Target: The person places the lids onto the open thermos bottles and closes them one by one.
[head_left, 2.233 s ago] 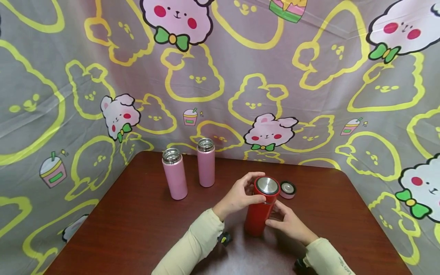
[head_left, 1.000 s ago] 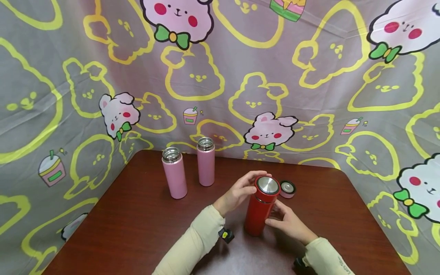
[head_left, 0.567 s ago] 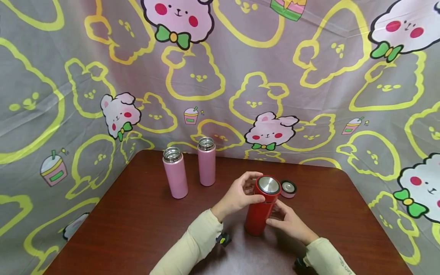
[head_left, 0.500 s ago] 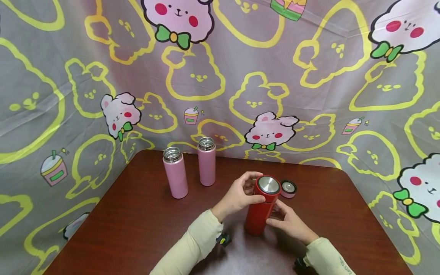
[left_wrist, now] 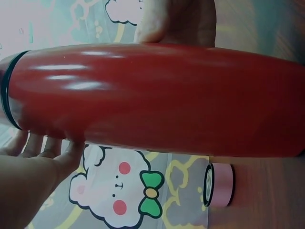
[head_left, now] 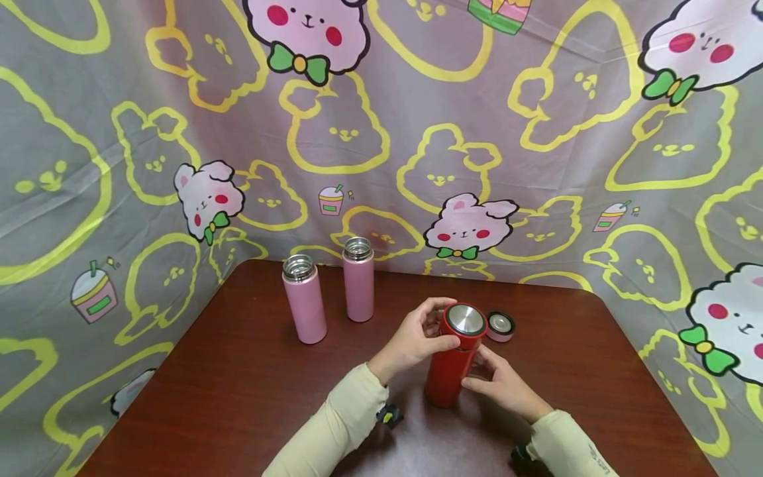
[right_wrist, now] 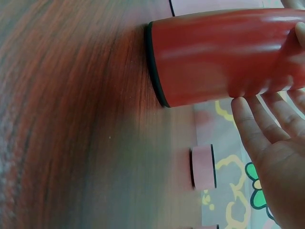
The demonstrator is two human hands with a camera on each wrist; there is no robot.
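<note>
In the head view a red thermos [head_left: 444,381] stands upright near the middle of the table, its red lid [head_left: 466,319] topped with a brushed steel disc. My left hand [head_left: 411,339] grips this lid, thumb in front and fingers on the far side. Lower down, my right hand [head_left: 505,385] holds the thermos body between thumb and fingers. The right wrist view has its fingertips [right_wrist: 239,107] against the red wall, and the dark base rim at the tabletop. Close behind the thermos, to its right, lies a small pink lid [head_left: 501,326] with its inside facing up.
Two pink thermoses, one nearer [head_left: 305,308] and one farther [head_left: 359,285], stand uncapped at the back left. Behind the brown table [head_left: 238,397] hangs a grey cloth [head_left: 381,192] with cartoon animals. Another pink edge [right_wrist: 208,227] shows at the bottom of the right wrist view.
About a second ago my left hand had loosened and shifted round the thermos lid, thumb drawn back; it grips the lid with the thumb forward again now. My right hand stays in place.
</note>
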